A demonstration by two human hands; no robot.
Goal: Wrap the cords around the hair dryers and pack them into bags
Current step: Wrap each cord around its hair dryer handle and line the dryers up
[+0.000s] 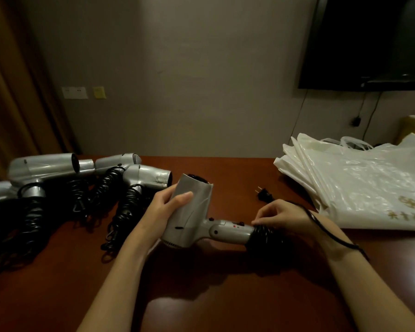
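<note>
My left hand grips the barrel of a silver hair dryer held over the table, its handle pointing right. Black coiled cord is wound around the end of that handle. My right hand pinches the cord just above the coils. The straight end of the cord runs over my right wrist, and its plug lies on the table beyond my right hand. Several other silver hair dryers with loose coiled cords lie at the left.
A stack of white plastic bags lies at the right on the brown table. A dark screen hangs on the wall above them. A curtain hangs at the far left.
</note>
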